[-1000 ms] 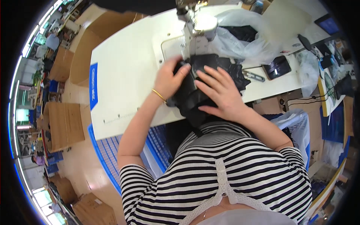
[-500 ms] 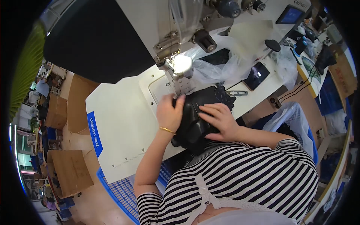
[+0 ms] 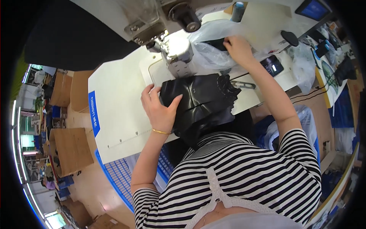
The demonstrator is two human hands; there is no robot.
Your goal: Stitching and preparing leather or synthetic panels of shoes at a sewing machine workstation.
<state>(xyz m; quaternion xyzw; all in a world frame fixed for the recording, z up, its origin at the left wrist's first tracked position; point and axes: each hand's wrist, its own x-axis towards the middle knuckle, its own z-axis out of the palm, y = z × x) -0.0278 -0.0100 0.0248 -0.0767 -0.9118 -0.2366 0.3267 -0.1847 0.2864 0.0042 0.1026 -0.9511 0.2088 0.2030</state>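
A black, glossy leather-like piece (image 3: 198, 95) lies creased on the white sewing machine table (image 3: 118, 87), its frilled edge to the right and its near part hanging toward my lap. My left hand (image 3: 162, 112) rests at its left edge, fingers spread on the tabletop and thumb over the piece. Beyond it stands the sewing machine (image 3: 179, 65), its lamp glowing brightly over the stitching area. My right hand (image 3: 239, 51) reaches to an open clear plastic bag (image 3: 211, 57), fingertips closed on a black piece (image 3: 216, 44) inside it.
Metal thread snips (image 3: 244, 84) and a phone (image 3: 271, 65) lie right of the work. A blue thread spool (image 3: 238, 12) stands at the back. Blue baskets (image 3: 122, 179) sit below the table, and cardboard boxes (image 3: 70, 152) stand on the floor at left.
My right hand has left the black piece and moved up and right to the plastic bag. The piece now lies flatter and wider, and my left hand has shifted left and opened.
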